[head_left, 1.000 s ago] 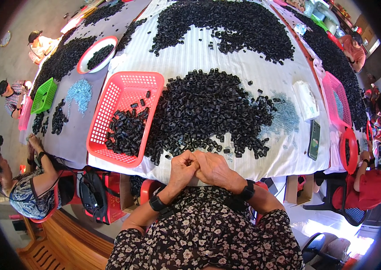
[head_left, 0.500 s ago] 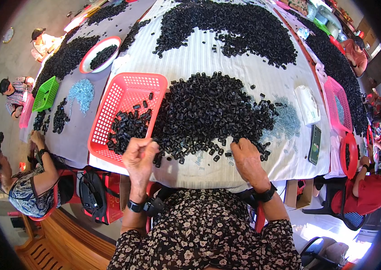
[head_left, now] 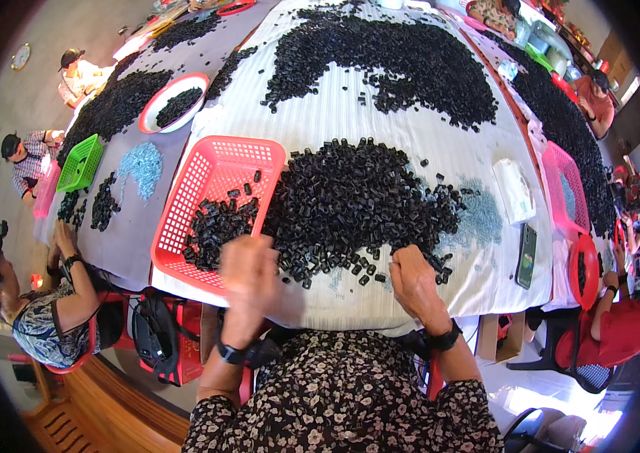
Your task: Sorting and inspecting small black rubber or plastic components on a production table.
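Black small parts: a big heap [head_left: 357, 204] of tiny black plastic bits lies on the near half of the table [head_left: 350, 121], close to its near edge. They all look alike, short and chunky.
Left hand: the left hand [head_left: 248, 275] is at the near edge of the heap, just beside the red basket. It is blurred, so I cannot tell if it holds a bit or how wide the fingers are.
Right hand: the right hand [head_left: 414, 283] rests at the near right edge of the heap, touching loose bits there. The fingers are curled down; I cannot tell if any bit is pinched.
Red basket: a red plastic basket [head_left: 214, 204] with holes sits on the table's near left side, touching the heap. Some black bits lie in its near part.
Table cover: white cloth with thin stripes.
White packet: a small white bag [head_left: 515, 189] lies near the right edge of the table.
Phone: a dark flat phone [head_left: 527, 255] lies at the near right corner, just beside the white bag.
Pale bits: a thin patch of light blue-grey bits [head_left: 478, 219] lies between the heap and the white bag.
Far heap: a second black heap [head_left: 380, 57] covers the far half of the table.
Pink basket: a pink basket [head_left: 565, 189] sits just past the right edge.
Next table: a red-rimmed white bowl [head_left: 172, 102] and a green basket [head_left: 80, 162] lie on the grey table to the left, where other people sit.
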